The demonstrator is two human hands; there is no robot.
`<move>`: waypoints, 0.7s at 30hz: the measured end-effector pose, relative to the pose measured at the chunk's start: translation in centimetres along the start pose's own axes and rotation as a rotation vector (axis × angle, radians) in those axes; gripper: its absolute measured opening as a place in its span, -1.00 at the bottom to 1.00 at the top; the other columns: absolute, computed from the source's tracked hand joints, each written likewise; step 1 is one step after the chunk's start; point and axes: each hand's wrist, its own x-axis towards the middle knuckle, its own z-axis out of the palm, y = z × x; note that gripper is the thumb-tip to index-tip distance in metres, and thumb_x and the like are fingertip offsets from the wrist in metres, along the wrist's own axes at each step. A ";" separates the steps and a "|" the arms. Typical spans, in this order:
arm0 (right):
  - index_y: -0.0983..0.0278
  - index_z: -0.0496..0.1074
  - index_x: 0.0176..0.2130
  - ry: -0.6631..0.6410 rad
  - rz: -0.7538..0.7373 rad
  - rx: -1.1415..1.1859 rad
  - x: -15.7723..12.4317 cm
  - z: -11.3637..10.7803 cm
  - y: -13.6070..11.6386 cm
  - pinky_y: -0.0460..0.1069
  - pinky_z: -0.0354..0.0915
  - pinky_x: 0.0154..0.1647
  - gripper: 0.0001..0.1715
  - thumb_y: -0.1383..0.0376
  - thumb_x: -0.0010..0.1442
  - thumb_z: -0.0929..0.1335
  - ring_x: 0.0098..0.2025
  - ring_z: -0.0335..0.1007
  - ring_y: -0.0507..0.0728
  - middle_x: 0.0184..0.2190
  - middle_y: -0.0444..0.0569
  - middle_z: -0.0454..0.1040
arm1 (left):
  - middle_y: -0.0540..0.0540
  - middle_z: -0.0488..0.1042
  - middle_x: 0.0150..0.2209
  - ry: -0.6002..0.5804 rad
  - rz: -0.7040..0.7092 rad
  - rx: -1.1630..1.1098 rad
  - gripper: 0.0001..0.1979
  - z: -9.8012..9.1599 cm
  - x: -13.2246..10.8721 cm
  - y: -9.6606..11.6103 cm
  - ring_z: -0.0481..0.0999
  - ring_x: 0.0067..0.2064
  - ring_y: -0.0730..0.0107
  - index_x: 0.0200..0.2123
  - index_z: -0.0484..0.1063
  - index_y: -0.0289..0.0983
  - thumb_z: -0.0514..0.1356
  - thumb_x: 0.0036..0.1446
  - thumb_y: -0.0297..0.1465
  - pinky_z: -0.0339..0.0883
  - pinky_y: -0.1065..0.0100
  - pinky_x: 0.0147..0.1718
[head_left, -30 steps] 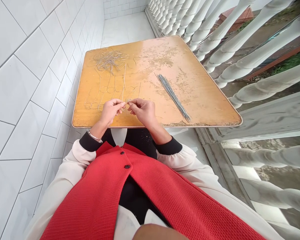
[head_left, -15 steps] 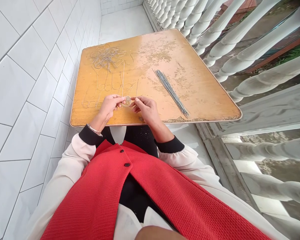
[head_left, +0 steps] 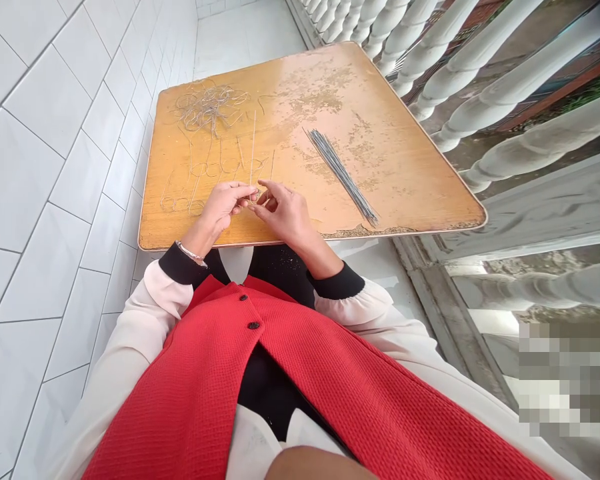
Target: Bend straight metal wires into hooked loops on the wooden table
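My left hand [head_left: 223,207] and my right hand [head_left: 283,212] meet over the near edge of a worn orange table [head_left: 405,173]. Both pinch a thin metal wire [head_left: 253,150] that stands up and away from my fingers toward the far side. The part between my fingertips is mostly hidden. Bent wire pieces [head_left: 200,180] lie in rows just beyond my left hand. A tangled heap of wire [head_left: 207,105] sits at the far left of the table. A bundle of straight grey wires [head_left: 341,175] lies to the right of my right hand.
A white tiled wall [head_left: 55,167] runs close along the table's left side. White balusters [head_left: 460,73] and a railing stand close on the right. A tiled floor [head_left: 240,40] continues beyond the table.
The small coiled loop seen between my fingers half a second ago is now hidden, and a long straight end of the wire points away from me. My right fingers have spread slightly.
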 end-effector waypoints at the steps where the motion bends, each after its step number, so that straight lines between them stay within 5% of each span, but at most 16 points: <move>1: 0.28 0.50 0.18 0.000 -0.009 -0.009 0.0 0.0 0.0 0.06 0.44 -0.21 -0.43 0.15 0.23 0.46 -0.41 0.43 0.07 -0.29 -0.05 0.58 | 0.01 0.44 -0.55 0.003 0.011 0.001 -0.67 0.0 0.0 0.0 0.28 -0.57 0.69 -0.61 0.42 -0.33 0.25 0.21 -0.62 -0.03 0.53 -0.62; 13: 0.31 0.53 0.16 0.021 0.003 -0.028 -0.2 0.4 -0.4 0.06 0.46 -0.18 -0.46 0.22 0.22 0.46 -0.38 0.47 0.09 -0.27 0.00 0.60 | 0.06 0.43 -0.54 0.135 0.052 -0.111 -0.67 0.9 -0.1 -1.5 0.27 -0.56 0.74 -0.56 0.41 -0.33 0.22 0.26 -0.66 0.01 0.56 -0.59; 17: 0.29 0.50 0.19 -0.056 0.116 0.214 -0.2 0.0 -0.6 0.02 0.44 -0.29 -0.33 0.09 0.17 0.52 -0.45 0.43 0.05 -0.31 -0.08 0.58 | 0.07 0.44 -0.55 0.115 0.050 -0.052 -0.67 0.5 -0.2 -1.2 0.26 -0.59 0.74 -0.55 0.40 -0.32 0.24 0.29 -0.61 0.00 0.55 -0.60; 21: 0.26 0.59 -0.04 -0.074 0.336 0.563 0.1 -1.1 -1.5 -0.09 0.29 -0.53 -0.50 -0.06 0.24 0.48 -0.54 0.33 -0.02 -0.39 -0.08 0.57 | 0.06 0.47 -0.55 0.064 0.072 0.035 -0.71 0.0 -0.7 -0.7 0.31 -0.60 0.73 -0.50 0.43 -0.32 0.24 0.31 -0.59 0.01 0.55 -0.60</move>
